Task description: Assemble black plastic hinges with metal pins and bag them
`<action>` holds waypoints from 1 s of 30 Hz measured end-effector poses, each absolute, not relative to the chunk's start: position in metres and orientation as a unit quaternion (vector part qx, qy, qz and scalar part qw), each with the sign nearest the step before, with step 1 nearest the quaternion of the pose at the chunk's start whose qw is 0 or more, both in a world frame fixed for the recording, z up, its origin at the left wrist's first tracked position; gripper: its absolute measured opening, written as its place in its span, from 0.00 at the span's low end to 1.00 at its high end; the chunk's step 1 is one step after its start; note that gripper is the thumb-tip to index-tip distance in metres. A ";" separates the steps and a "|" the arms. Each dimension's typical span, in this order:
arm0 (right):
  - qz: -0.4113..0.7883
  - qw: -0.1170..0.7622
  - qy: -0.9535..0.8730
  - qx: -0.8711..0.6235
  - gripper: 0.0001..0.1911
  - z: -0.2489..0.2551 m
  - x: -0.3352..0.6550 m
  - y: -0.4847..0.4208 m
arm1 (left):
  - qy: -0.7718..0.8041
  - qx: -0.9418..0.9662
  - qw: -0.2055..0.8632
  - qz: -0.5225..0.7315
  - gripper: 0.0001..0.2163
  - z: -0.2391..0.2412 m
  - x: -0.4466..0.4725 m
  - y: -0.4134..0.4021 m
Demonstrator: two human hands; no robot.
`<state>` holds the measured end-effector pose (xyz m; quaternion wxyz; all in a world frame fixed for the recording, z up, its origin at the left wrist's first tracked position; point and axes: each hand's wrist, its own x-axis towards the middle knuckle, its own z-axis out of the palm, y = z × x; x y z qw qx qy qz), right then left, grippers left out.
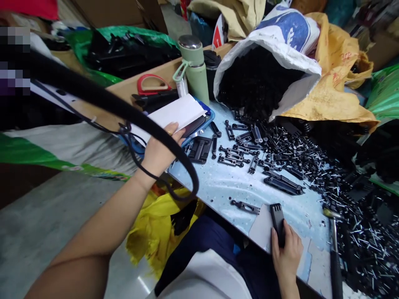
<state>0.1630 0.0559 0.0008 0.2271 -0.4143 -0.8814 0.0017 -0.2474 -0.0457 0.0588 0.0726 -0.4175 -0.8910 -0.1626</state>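
At lower right, the right hand [289, 248] grips a black part [277, 218] jutting above it; left of centre, the left hand [160, 153] touches paper [177, 111], grip unclear.

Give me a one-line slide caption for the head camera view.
Right hand holding a black slotted part, left hand touching a flat white item.

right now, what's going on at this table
At a cluttered table, a person's right hand grips a black slotted piece near the front edge. The left hand touches a flat white item near the green flask. Black parts lie loose mid-table, and a hammer rests beside a heap of metal pins on the right.
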 end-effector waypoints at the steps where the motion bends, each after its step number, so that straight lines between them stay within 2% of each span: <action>1: 0.000 0.229 -0.882 -0.411 0.23 0.001 0.163 0.056 | -0.893 -0.418 0.064 -0.157 0.16 0.061 -0.247 -0.045; 8: -0.027 0.255 -0.885 -0.389 0.21 0.002 0.160 0.056 | -0.894 -0.445 0.027 -0.046 0.22 0.096 -0.244 -0.033; 14: -0.011 0.250 -0.880 -0.403 0.22 -0.003 0.162 0.055 | -0.886 -0.463 0.000 -0.014 0.21 0.097 -0.247 -0.032; 19: -0.001 0.238 -0.873 -0.425 0.21 -0.003 0.163 0.053 | -0.876 -0.478 0.023 -0.069 0.19 0.084 -0.257 -0.048; 22: 0.010 0.219 -0.874 -0.435 0.22 0.001 0.161 0.051 | -0.855 -0.492 0.097 -0.133 0.16 0.076 -0.251 -0.052; 25: 0.007 0.198 -0.872 -0.448 0.27 0.008 0.154 0.052 | -0.795 -0.544 0.151 -0.221 0.12 0.064 -0.212 -0.042; 27: -0.005 0.173 -0.873 -0.456 0.29 0.012 0.147 0.056 | -0.730 -0.626 0.101 -0.255 0.12 0.053 -0.168 -0.031; 30: -0.006 0.119 -0.886 -0.448 0.24 0.018 0.139 0.064 | -0.618 -0.758 -0.005 -0.210 0.15 0.034 -0.098 -0.016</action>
